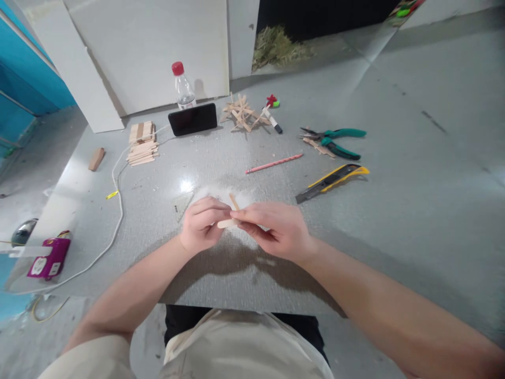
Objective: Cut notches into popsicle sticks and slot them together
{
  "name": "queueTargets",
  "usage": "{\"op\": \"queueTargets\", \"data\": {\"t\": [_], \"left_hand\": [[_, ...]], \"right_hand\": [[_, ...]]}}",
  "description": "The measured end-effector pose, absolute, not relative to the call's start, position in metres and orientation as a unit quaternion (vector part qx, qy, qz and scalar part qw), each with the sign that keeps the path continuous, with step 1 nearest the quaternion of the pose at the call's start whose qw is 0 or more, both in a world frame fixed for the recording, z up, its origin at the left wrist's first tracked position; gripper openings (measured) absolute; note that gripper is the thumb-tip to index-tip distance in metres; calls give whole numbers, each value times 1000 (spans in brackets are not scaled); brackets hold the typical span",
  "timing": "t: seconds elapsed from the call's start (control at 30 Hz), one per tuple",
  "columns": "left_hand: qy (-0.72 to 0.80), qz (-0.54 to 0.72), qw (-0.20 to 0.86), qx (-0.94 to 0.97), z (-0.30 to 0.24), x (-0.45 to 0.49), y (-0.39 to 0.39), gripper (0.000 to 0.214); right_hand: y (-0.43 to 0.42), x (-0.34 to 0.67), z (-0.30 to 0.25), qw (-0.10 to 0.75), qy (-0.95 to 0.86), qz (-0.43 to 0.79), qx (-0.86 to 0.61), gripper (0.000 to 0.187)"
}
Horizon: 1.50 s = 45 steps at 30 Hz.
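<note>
My left hand and my right hand meet over the near middle of the grey table. Both pinch small wooden craft sticks: one lies flat between the fingertips, a second pokes up above them. Fingers of both hands are closed round the sticks. A patch of pale dust lies on the table just beyond the hands.
A stack of craft sticks, a black phone leaning on a red-capped bottle, a stick model, a marker, green pliers, a pink pencil, a yellow utility knife, a white cable.
</note>
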<state>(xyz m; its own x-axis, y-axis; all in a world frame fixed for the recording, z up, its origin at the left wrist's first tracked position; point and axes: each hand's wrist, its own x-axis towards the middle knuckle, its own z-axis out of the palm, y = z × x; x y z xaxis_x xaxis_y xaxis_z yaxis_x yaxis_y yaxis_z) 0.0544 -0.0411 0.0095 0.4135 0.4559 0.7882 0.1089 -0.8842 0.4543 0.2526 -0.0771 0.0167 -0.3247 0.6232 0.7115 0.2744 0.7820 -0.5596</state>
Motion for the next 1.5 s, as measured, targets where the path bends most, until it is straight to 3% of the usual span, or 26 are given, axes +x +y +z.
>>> {"op": "queueTargets", "data": {"t": [0.27,0.47,0.63,0.8,1.17,1.37,1.5], "left_hand": [[148,503,174,833,9,53,-40,7],[169,491,194,832,9,54,-41,5],[362,419,345,758,10,57,-44,13],[401,373,535,643,6,61,-41,25],[450,364,576,577,6,63,-42,47],[417,405,636,507,8,57,-33,48],[380,424,693,442,5,58,-29,34]], "right_hand": [[-73,255,13,513,-777,250,-266,14],[-70,260,13,500,-778,268,-269,14],[-65,257,9,495,-732,302,-359,20],[-60,257,2,475,-658,398,-428,21],[-54,258,-5,487,-581,492,-428,20],[-55,257,-4,482,-565,505,-439,23],[-56,256,-6,477,-571,511,-430,25]]}}
